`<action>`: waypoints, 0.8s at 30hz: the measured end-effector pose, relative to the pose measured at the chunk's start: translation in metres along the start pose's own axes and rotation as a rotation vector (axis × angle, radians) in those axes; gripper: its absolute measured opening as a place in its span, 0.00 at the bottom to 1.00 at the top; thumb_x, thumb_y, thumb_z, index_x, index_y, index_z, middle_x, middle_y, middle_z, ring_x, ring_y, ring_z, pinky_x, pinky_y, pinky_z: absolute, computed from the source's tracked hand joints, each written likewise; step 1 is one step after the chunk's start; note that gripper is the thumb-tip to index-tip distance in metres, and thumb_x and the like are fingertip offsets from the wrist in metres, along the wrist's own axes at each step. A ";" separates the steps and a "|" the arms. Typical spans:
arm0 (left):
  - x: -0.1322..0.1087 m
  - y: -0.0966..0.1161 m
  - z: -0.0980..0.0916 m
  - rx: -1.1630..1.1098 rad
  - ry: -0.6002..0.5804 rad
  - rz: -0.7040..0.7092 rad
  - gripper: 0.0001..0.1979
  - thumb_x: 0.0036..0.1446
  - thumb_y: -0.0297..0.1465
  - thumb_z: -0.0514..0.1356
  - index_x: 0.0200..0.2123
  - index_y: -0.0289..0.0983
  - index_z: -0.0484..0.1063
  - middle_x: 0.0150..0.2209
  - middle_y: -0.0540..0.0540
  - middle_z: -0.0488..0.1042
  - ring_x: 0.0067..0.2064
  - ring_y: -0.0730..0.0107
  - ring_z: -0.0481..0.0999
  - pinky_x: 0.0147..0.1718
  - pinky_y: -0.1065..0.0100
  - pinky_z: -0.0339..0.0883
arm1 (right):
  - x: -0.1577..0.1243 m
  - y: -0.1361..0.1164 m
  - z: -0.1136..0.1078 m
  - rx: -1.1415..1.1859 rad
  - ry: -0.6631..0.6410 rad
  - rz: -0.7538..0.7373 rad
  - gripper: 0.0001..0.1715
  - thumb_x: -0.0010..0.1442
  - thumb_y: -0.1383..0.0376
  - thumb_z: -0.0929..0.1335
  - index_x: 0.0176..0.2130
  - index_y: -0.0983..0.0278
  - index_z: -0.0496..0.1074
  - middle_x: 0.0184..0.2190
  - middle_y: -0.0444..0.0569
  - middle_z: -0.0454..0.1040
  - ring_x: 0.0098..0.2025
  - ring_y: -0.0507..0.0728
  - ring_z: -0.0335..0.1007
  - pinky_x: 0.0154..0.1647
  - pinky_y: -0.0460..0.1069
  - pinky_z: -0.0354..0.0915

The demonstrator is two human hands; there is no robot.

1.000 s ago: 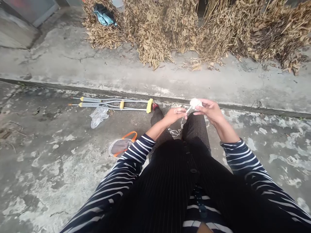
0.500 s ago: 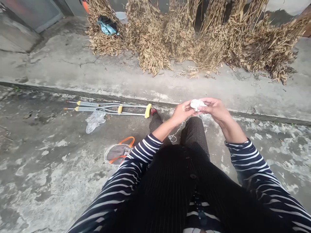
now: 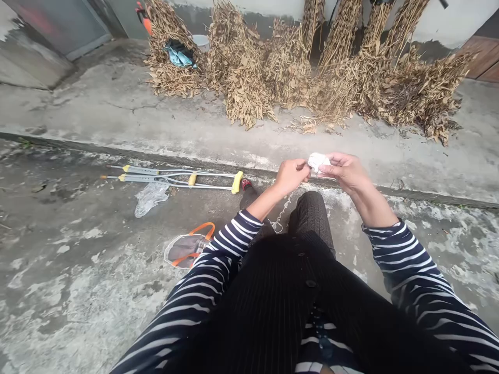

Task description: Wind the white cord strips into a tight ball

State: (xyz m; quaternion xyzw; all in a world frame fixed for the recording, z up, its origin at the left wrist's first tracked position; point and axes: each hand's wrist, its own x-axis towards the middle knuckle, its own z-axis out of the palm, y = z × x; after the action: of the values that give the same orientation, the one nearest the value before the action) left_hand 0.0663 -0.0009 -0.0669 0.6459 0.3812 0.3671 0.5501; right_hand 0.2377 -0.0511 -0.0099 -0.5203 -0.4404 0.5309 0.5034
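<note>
I sit on the concrete ground with my legs stretched out in dark trousers. My right hand [image 3: 345,170] grips a small white ball of string [image 3: 317,161] between thumb and fingers. My left hand [image 3: 290,175] is closed in a pinch right beside the ball, on the loose strand. The white string [image 3: 281,214] hangs down from my hands and lies in loops between my knees. Both arms wear dark sleeves with white stripes.
A pair of metal crutches [image 3: 175,176] with yellow pads lies to the left along a low concrete step [image 3: 117,150]. A crumpled clear plastic bag [image 3: 150,196] and an orange-handled bag [image 3: 187,249] lie nearby. Bundles of dry brown plants [image 3: 312,78] lean against the far wall.
My left hand has come up from the hanging string to the ball in my right hand. Both hands rose a little, and the view tilted up towards the wall.
</note>
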 end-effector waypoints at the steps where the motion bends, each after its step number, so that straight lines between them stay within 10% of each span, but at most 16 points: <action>1: 0.002 -0.003 0.003 -0.005 0.026 -0.021 0.09 0.61 0.28 0.58 0.30 0.33 0.76 0.26 0.48 0.77 0.25 0.76 0.74 0.24 0.75 0.63 | -0.002 -0.001 0.002 -0.010 0.017 -0.028 0.30 0.31 0.58 0.86 0.35 0.65 0.82 0.35 0.50 0.82 0.34 0.56 0.78 0.40 0.54 0.80; 15: 0.022 -0.042 0.003 -0.418 0.132 -0.163 0.07 0.59 0.22 0.57 0.32 0.31 0.75 0.29 0.46 0.78 0.30 0.74 0.77 0.23 0.77 0.70 | -0.031 -0.015 0.034 0.013 0.142 -0.080 0.27 0.29 0.60 0.86 0.32 0.63 0.82 0.33 0.48 0.83 0.33 0.53 0.77 0.37 0.50 0.79; 24: 0.046 -0.061 -0.007 -0.120 0.158 -0.202 0.09 0.59 0.21 0.56 0.32 0.31 0.76 0.32 0.46 0.80 0.28 0.75 0.77 0.27 0.75 0.69 | -0.031 -0.032 0.013 -0.028 0.186 -0.218 0.24 0.35 0.60 0.85 0.34 0.63 0.82 0.34 0.48 0.82 0.33 0.55 0.77 0.36 0.52 0.79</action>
State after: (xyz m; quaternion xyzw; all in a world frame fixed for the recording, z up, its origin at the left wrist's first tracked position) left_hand 0.0749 0.0499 -0.1235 0.5392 0.4639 0.3817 0.5902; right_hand 0.2261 -0.0774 0.0257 -0.5235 -0.4529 0.4165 0.5894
